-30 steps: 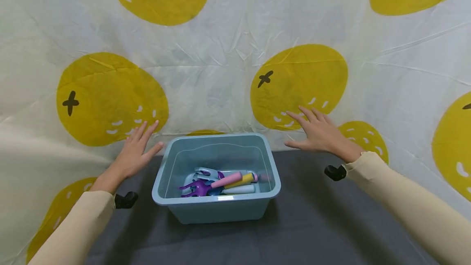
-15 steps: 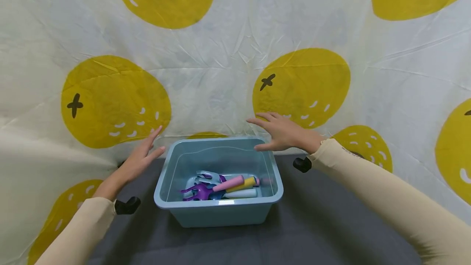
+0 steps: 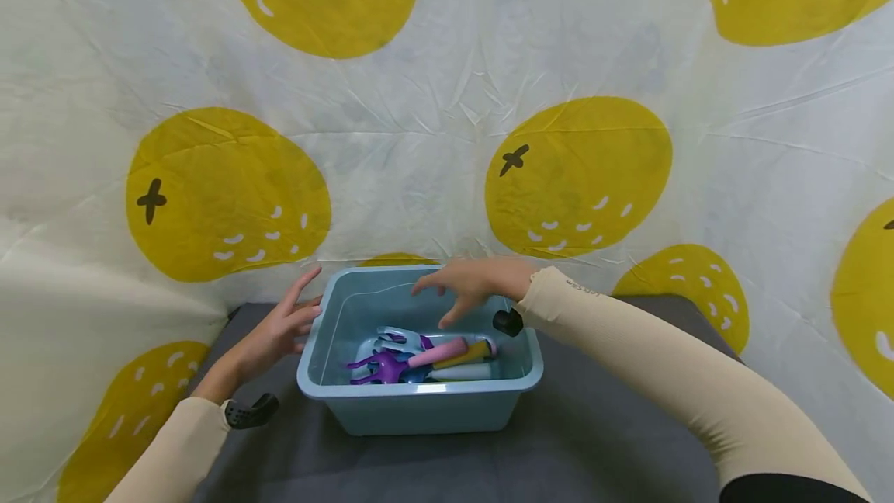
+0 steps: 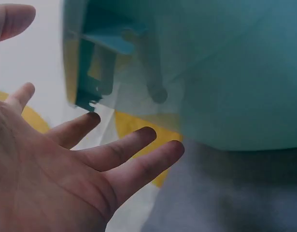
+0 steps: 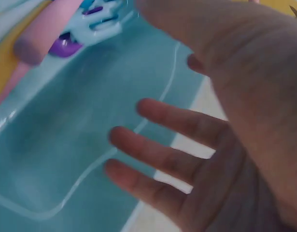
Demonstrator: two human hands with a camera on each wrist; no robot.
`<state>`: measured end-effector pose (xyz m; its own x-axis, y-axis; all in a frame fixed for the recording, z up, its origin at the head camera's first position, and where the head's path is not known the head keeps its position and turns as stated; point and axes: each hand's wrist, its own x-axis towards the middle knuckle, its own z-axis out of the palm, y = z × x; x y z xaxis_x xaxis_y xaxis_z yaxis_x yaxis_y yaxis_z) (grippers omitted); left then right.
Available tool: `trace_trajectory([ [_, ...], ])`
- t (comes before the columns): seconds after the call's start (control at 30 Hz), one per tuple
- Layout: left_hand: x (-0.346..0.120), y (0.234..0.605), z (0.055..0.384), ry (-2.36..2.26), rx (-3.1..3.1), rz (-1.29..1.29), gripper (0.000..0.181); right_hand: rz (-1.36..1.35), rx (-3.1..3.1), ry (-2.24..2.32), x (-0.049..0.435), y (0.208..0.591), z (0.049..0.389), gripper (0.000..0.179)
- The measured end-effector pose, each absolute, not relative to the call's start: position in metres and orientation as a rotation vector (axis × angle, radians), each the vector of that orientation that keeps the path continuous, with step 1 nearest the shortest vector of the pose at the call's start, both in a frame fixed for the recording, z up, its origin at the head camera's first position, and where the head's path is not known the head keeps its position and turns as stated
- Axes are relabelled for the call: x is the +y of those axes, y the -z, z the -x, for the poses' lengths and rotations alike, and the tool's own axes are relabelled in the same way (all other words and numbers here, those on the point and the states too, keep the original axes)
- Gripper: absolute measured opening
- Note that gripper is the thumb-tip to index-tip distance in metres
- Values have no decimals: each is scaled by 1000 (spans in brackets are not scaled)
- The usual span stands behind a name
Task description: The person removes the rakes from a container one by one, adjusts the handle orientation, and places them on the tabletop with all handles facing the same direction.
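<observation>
A blue-grey plastic bin [image 3: 426,414] stands on the dark cloth in the head view. Inside lies a small heap of toy-like hand tools: a purple rake [image 3: 384,368] with a pink handle [image 3: 441,352], a light blue fork head [image 3: 400,338], a yellow handle [image 3: 469,354] and a pale blue handle [image 3: 461,372]. My right hand [image 3: 478,279] hovers over the bin's right half, above the tools, fingers loosely bent and holding nothing. My left hand [image 3: 275,336] is at the bin's left rim with fingers spread; whether it touches is unclear. The left wrist view shows its fingertips [image 4: 175,150] beside the outer wall.
Grey-black cloth [image 3: 601,410] covers the surface under the bin. Close behind hangs a white sheet [image 3: 405,192] printed with yellow fruit shapes. A black wrist camera [image 3: 507,322] on my right wrist overlaps the bin's right side.
My right hand has swung left from beyond the bin's right side to over its inside. My left hand has moved slightly right, up to the left rim. The tools lie unchanged.
</observation>
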<state>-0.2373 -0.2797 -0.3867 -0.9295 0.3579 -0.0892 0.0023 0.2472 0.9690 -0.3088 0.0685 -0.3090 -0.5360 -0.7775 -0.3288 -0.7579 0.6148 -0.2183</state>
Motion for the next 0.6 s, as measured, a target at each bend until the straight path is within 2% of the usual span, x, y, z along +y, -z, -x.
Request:
trace_trajectory([
  [0.4,-280,428,233,-1940,2059,-397,69,909,2291,28,24,349,306,72],
  [0.6,-279,435,232,-1945,2106,-385,66,899,2310,-73,14,366,302,61],
])
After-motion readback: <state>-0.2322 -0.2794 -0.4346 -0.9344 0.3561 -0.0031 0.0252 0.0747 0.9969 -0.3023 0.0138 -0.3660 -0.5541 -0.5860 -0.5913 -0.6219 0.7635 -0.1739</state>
